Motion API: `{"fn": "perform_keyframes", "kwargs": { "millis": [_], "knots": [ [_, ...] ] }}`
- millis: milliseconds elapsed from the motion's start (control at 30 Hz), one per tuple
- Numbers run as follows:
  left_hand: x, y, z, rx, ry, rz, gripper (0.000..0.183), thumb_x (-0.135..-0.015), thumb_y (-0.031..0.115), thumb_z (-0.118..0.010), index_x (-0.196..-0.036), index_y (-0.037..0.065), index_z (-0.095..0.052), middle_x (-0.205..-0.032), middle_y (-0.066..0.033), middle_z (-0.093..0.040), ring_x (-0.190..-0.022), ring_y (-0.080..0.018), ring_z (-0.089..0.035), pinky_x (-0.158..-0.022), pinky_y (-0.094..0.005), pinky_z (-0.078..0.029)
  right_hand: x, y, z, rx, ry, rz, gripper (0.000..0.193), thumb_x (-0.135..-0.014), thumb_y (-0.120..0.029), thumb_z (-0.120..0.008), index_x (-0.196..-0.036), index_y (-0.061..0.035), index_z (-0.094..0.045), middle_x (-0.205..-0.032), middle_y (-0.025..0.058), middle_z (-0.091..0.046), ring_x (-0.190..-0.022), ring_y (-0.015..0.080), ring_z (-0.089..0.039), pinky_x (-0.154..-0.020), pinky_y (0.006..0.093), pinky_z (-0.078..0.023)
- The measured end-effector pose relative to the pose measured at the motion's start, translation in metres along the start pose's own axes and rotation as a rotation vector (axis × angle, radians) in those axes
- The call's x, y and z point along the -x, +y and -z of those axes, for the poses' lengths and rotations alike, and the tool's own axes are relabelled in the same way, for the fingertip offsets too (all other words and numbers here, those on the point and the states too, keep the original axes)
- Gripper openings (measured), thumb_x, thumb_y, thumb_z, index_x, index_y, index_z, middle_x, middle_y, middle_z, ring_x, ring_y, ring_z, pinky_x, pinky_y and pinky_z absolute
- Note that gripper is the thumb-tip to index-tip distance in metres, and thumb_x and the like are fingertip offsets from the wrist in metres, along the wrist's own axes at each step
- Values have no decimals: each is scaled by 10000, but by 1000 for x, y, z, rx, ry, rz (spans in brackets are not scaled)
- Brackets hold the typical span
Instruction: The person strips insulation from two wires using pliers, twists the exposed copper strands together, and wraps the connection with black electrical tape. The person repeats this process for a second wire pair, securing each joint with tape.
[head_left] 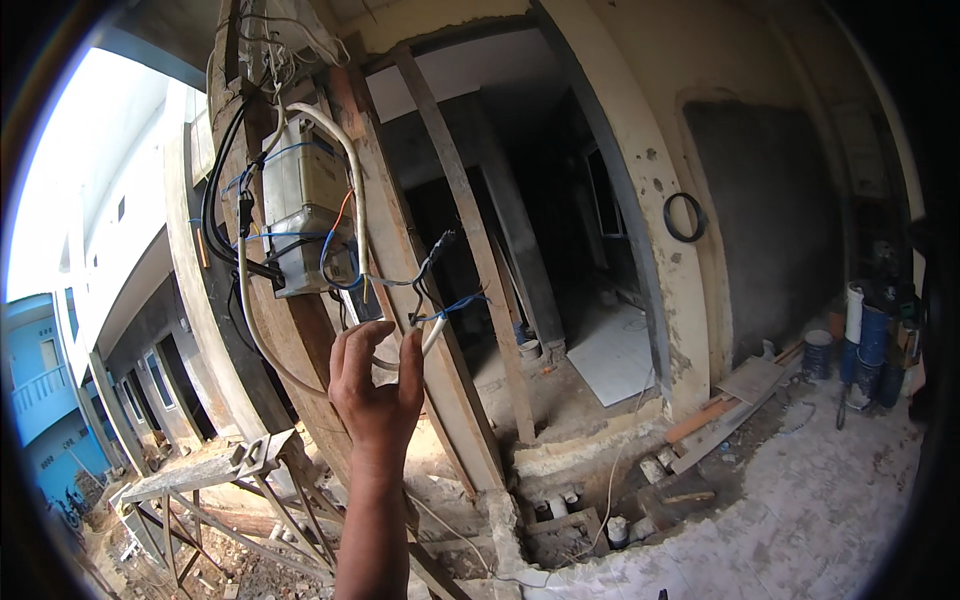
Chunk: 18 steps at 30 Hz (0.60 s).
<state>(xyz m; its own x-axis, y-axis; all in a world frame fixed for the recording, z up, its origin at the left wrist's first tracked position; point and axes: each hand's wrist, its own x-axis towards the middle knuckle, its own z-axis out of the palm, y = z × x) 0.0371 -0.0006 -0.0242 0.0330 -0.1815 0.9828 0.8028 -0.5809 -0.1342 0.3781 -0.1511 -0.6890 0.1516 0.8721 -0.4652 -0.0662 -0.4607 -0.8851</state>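
My left hand point(375, 385) is raised in front of a wooden post, fingers curled and the thumb apart from the index fingertip. A white cable point(288, 375) runs into it from the left and comes out by the thumb, so the fingers appear wrapped round it. The cable's stripped end shows blue and dark wires point(462, 302) splayed out. Just above, another white cable point(358, 190) hangs down with blue, orange and yellow wire ends. Behind them, a grey electric meter box point(305, 190) is fixed to the post. My right hand is out of the picture.
Black cables point(212, 200) loop left of the box. A wooden trestle point(200, 475) stands lower left over rubble. A slanted timber prop point(465, 190) crosses the doorway. Planks point(725, 425), blue containers point(872, 340) and pipe stubs point(617, 530) lie to the right.
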Motion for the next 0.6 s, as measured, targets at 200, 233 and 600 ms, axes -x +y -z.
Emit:
{"fn": "perform_keyframes", "kwargs": {
  "millis": [200,233,600],
  "knots": [
    [-10,-2,-13,142,73,178,488,-831,234,-926,-1172,16,-651,-1024,-97,-684,-925,-218,-679,-841,-364,-545,6,-4,-7,-133,-91,24,436,-1035,-343,-597,-855,46,-675,-688,153,-671,-527,262,-660,-479,392,-532],
    [-13,-2,-17,263,101,296,557,-830,258,-933,-1221,12,-622,-1044,-101,-679,-933,-213,-675,-847,-363,-545,7,-5,-8,-177,-101,1,434,-1036,-342,-597,-864,48,-679,-691,149,-674,-523,252,-655,-479,390,-529],
    [-3,-11,-12,346,16,642,824,-774,336,-983,-1360,-20,-525,-1044,-67,-588,-923,-149,-596,-789,-282,-516,17,-24,-16,-211,-94,103,412,-1037,-346,-606,-870,22,-687,-709,130,-688,-536,215,-641,-461,368,-489]
  ]
}}
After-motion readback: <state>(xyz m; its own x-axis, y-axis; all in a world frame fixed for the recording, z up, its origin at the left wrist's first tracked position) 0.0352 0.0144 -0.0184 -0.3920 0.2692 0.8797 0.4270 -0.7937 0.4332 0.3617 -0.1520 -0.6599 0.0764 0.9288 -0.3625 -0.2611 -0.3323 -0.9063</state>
